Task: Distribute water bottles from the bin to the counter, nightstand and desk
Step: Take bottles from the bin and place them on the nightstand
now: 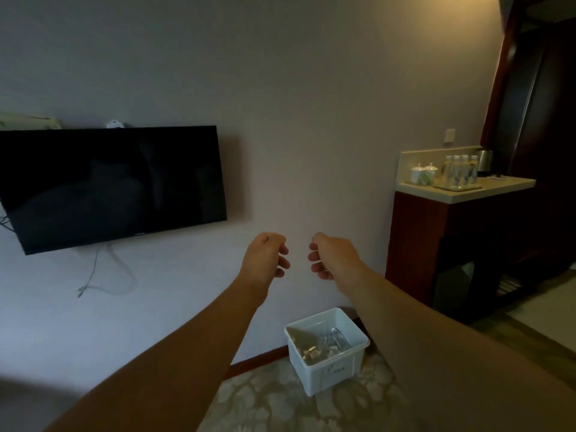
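Observation:
A white plastic bin (330,366) stands on the patterned carpet by the wall, with clear water bottles (332,339) lying inside. Both my arms reach forward above it. My left hand (265,257) and my right hand (332,257) hang side by side in front of the wall, fingers loosely curled, holding nothing. At the right, several water bottles (461,169) stand upright on a tray on the pale counter (498,187).
A black television (109,185) hangs on the wall at the left, with cables dangling below. Two white lidded cups (424,174) and a kettle (484,162) share the counter. The counter sits on a dark wood cabinet (436,244). A dark door frame rises at far right.

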Available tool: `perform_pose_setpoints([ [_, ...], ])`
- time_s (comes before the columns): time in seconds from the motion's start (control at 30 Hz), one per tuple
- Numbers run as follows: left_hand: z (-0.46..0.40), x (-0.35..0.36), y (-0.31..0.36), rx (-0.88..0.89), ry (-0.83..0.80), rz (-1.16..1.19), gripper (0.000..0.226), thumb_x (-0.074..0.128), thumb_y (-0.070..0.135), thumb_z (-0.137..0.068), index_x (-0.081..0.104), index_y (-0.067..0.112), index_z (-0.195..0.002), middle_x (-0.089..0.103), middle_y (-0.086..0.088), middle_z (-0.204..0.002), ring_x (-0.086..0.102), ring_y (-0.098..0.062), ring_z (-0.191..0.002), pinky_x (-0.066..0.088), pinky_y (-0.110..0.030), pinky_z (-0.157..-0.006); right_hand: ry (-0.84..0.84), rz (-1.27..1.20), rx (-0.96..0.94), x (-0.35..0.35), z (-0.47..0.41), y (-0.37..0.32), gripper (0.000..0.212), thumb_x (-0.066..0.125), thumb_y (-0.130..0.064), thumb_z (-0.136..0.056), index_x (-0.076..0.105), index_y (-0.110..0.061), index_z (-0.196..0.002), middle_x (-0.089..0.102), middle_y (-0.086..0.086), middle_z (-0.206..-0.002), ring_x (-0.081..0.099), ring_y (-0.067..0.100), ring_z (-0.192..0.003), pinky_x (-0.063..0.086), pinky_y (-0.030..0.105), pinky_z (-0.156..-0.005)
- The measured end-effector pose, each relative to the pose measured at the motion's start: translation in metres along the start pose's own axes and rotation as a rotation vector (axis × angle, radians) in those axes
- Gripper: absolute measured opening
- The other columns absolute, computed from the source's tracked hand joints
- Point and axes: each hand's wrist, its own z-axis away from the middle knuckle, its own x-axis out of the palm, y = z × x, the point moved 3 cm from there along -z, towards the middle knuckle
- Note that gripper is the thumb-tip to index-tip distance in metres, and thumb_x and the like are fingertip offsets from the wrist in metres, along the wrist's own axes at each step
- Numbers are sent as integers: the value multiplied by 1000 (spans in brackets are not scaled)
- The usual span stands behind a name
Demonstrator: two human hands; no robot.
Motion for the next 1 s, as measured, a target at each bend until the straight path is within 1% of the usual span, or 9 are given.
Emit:
perform_pose_setpoints([
  [0.1,-56,13,-22,-22,-20,7,11,52,26,-95,61,19,-94,65,-8,-90,64,-20,-68,56,-33,-65,-6,19,23,16,-58,5,24,48,-30,-96,66,-15,-90,71,5,-86,64,17,-65,51,26,-57],
  [0.2,-119,24,-44,-35,-55,24,12,52,24,-96,61,17,-95,64,-7,-88,63,-19,-67,54,-34,-65,8,28,49,31,-120,13,25,48,-31,-97,66,-15,-91,71,4,-85,64,15,-65,51,25,-56],
  [0.37,-229,40,-78,-41,-101,39,13,51,23,-97,61,16,-96,63,-8,-89,62,-22,-69,53,-36,-66,82,7,86,46,-223,23,24,48,-30,-98,66,-14,-94,69,4,-85,63,15,-65,51,24,-55],
  [0.47,-287,54,-108,-90,-162,33,13,52,21,-96,63,13,-93,62,-8,-86,60,-22,-67,50,-36,-63,125,9,117,50,-281,32,25,49,-29,-97,67,-12,-97,68,4,-83,61,15,-62,50,24,-53],
  [0.57,-340,72,-137,-134,-192,51,14,53,19,-94,64,10,-91,62,-8,-82,60,-22,-65,49,-33,-58,152,-2,136,51,-337,48,23,51,-28,-97,67,-11,-96,68,4,-81,61,14,-60,50,24,-52],
  [0.7,-398,105,-183,-198,-232,50,13,54,17,-94,64,10,-90,61,-7,-80,58,-20,-62,46,-31,-54,158,27,198,50,-409,82,20,53,-28,-97,67,-13,-95,69,3,-79,63,13,-58,52,23,-50],
  [0.87,-469,161,-255,-250,-268,21,14,53,17,-94,65,10,-90,62,-6,-78,59,-18,-59,47,-31,-54,136,45,233,45,-512,140,18,54,-28,-93,67,-16,-89,71,-1,-74,62,7,-47,50,19,-43],
  [1.0,-521,203,-332,-347,-243,22,13,54,14,-94,64,9,-88,61,-6,-75,57,-17,-53,44,-29,-49,76,21,302,44,-604,205,17,54,-24,-92,66,-14,-87,70,2,-75,62,15,-53,46,22,-44],
])
